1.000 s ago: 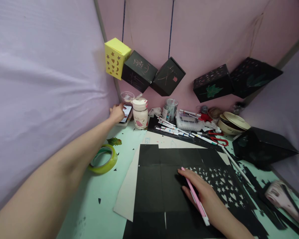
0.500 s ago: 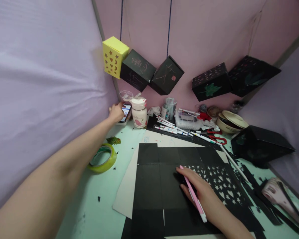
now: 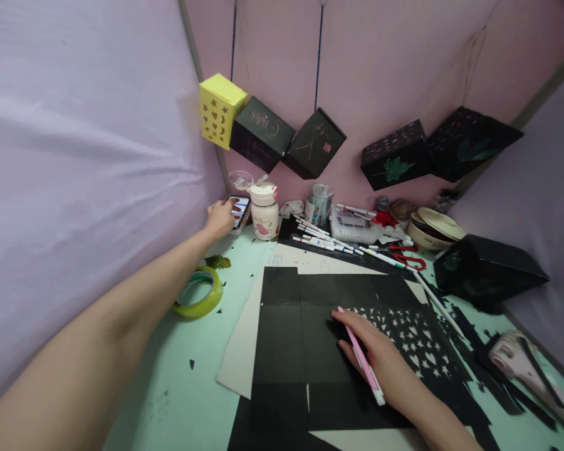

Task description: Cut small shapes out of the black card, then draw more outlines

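Note:
My left hand point(image 3: 220, 217) reaches to the back left, its fingers stretched over the lit screen of a phone point(image 3: 239, 210). My right hand point(image 3: 373, 351) is closed around a slim pink-and-white pen-like craft knife point(image 3: 363, 360) and rests on a black card sheet point(image 3: 282, 338). Star, heart and triangle shapes are cut through the card's right part, partly under my right hand. A narrow slit shows near its front. Pale board point(image 3: 239, 369) lies beneath the black sheet.
A yellow-green tape roll point(image 3: 202, 307) lies left of the card. Behind stand a white bottle point(image 3: 265, 213), several markers point(image 3: 326, 241), red-handled scissors point(image 3: 408, 258) and bowls point(image 3: 432, 228). A black box point(image 3: 489, 269) sits right. Decorated boxes point(image 3: 261, 134) hang above.
The view has shifted slightly. My left fingers have moved a little over the phone screen. My right hand keeps its grip on the craft knife, in nearly the same spot.

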Demonstrator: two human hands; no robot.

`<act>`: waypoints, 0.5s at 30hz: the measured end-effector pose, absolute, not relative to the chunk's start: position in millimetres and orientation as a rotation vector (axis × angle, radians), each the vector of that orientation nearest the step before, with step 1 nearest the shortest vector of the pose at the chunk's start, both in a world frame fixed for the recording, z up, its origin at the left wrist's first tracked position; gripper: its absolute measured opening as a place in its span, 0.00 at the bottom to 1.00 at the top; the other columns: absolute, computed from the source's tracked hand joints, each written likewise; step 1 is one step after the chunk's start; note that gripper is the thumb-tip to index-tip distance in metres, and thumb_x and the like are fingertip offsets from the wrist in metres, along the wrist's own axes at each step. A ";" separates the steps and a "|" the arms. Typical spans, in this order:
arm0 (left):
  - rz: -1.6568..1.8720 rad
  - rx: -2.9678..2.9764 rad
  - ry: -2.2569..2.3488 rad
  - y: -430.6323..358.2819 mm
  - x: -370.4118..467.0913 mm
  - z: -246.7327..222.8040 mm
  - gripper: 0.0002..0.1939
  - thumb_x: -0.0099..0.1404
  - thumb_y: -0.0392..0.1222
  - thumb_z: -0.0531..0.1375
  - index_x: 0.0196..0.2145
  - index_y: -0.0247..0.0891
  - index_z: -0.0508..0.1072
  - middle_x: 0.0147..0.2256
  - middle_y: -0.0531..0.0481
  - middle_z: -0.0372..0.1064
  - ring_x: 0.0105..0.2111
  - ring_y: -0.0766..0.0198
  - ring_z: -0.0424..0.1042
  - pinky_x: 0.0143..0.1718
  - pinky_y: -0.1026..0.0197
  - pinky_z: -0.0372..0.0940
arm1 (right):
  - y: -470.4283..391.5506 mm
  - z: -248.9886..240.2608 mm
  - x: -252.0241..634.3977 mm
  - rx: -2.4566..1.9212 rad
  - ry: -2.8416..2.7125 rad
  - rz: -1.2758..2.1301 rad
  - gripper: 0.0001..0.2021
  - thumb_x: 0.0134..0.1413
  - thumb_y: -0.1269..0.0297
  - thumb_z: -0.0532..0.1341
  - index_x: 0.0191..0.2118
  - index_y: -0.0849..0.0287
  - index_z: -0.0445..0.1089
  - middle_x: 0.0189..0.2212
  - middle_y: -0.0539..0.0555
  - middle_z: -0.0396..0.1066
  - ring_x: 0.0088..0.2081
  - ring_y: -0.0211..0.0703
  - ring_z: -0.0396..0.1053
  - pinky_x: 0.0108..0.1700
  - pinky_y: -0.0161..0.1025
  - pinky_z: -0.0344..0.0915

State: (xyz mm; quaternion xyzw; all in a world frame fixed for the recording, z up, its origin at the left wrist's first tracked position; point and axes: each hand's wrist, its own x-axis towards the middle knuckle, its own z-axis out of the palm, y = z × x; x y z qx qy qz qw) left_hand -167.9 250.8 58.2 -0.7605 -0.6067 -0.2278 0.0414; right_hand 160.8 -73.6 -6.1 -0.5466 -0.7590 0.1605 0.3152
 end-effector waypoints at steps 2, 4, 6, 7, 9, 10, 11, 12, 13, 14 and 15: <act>-0.720 -2.346 -1.855 249.7 -166.5 59.4 0.18 0.68 0.46 0.58 0.53 0.37 0.67 0.51 0.43 0.66 0.47 0.57 0.69 0.46 0.48 0.68 | -73.6 -6.0 160.8 -1.437 -1.998 0.426 0.20 0.60 0.68 0.57 0.58 0.49 0.63 0.57 0.57 0.67 0.57 0.50 0.66 0.58 0.49 0.65; -0.762 -2.341 -1.862 246.5 -165.2 62.4 0.18 0.68 0.46 0.58 0.53 0.37 0.67 0.51 0.43 0.66 0.47 0.57 0.69 0.47 0.48 0.68 | -73.5 -6.1 160.9 -1.435 -1.995 0.427 0.21 0.60 0.68 0.57 0.58 0.49 0.63 0.57 0.57 0.67 0.57 0.50 0.66 0.58 0.49 0.65; -0.831 -2.301 -1.881 240.2 -164.5 66.9 0.18 0.68 0.46 0.57 0.53 0.37 0.67 0.52 0.43 0.65 0.47 0.56 0.69 0.47 0.48 0.68 | -73.2 -6.0 161.1 -1.431 -1.993 0.426 0.21 0.60 0.68 0.57 0.58 0.49 0.63 0.57 0.57 0.68 0.57 0.51 0.67 0.57 0.49 0.66; -0.873 -2.270 -1.895 235.7 -164.4 69.3 0.17 0.68 0.45 0.57 0.53 0.37 0.67 0.52 0.43 0.65 0.47 0.56 0.69 0.47 0.48 0.68 | -73.1 -5.8 161.1 -1.429 -1.993 0.425 0.21 0.60 0.68 0.57 0.58 0.49 0.63 0.56 0.57 0.68 0.57 0.51 0.67 0.57 0.49 0.66; -0.960 -2.200 -1.931 223.4 -164.2 73.7 0.18 0.68 0.46 0.58 0.53 0.37 0.67 0.52 0.43 0.65 0.47 0.56 0.69 0.47 0.48 0.67 | -73.1 -5.2 161.0 -1.422 -1.994 0.422 0.20 0.60 0.68 0.57 0.57 0.50 0.64 0.56 0.57 0.68 0.56 0.51 0.67 0.57 0.50 0.66; -0.993 -2.175 -1.951 215.6 -163.8 75.6 0.18 0.68 0.46 0.57 0.52 0.37 0.67 0.51 0.43 0.66 0.47 0.57 0.69 0.47 0.48 0.67 | -73.1 -4.8 161.0 -1.421 -1.994 0.421 0.20 0.60 0.68 0.57 0.57 0.50 0.64 0.56 0.57 0.68 0.56 0.51 0.67 0.57 0.50 0.66; -1.021 -2.166 -1.961 206.5 -162.8 77.2 0.18 0.68 0.46 0.57 0.52 0.36 0.67 0.51 0.43 0.66 0.47 0.57 0.70 0.47 0.48 0.67 | -73.2 -4.5 161.0 -1.419 -1.996 0.420 0.20 0.60 0.68 0.57 0.57 0.50 0.64 0.56 0.57 0.68 0.56 0.51 0.67 0.57 0.50 0.66; -1.038 -2.170 -1.968 196.1 -161.0 78.6 0.17 0.68 0.46 0.57 0.52 0.37 0.67 0.50 0.43 0.67 0.46 0.57 0.70 0.47 0.48 0.67 | -73.1 -4.3 161.2 -1.416 -1.998 0.420 0.20 0.60 0.68 0.57 0.57 0.51 0.64 0.56 0.57 0.68 0.56 0.50 0.67 0.57 0.50 0.66; -1.049 -2.182 -1.967 184.3 -158.0 80.0 0.16 0.69 0.45 0.56 0.51 0.36 0.67 0.48 0.44 0.68 0.46 0.57 0.70 0.47 0.48 0.67 | -73.0 -4.0 161.5 -1.411 -2.000 0.418 0.19 0.60 0.68 0.57 0.57 0.51 0.64 0.56 0.57 0.68 0.56 0.50 0.67 0.57 0.49 0.66; -1.051 -2.207 -1.957 170.9 -153.4 81.4 0.14 0.70 0.40 0.53 0.51 0.35 0.68 0.45 0.44 0.70 0.46 0.57 0.70 0.49 0.48 0.65 | -72.7 -3.8 161.9 -1.406 -2.001 0.415 0.19 0.60 0.68 0.57 0.57 0.51 0.64 0.56 0.57 0.68 0.56 0.50 0.67 0.57 0.49 0.66; -1.043 -2.255 -1.932 155.8 -147.1 82.9 0.15 0.70 0.35 0.48 0.50 0.37 0.69 0.43 0.44 0.71 0.45 0.57 0.70 0.49 0.50 0.65 | -72.3 -3.4 162.5 -1.402 -2.002 0.415 0.19 0.60 0.68 0.56 0.56 0.51 0.64 0.55 0.57 0.69 0.56 0.50 0.68 0.57 0.49 0.66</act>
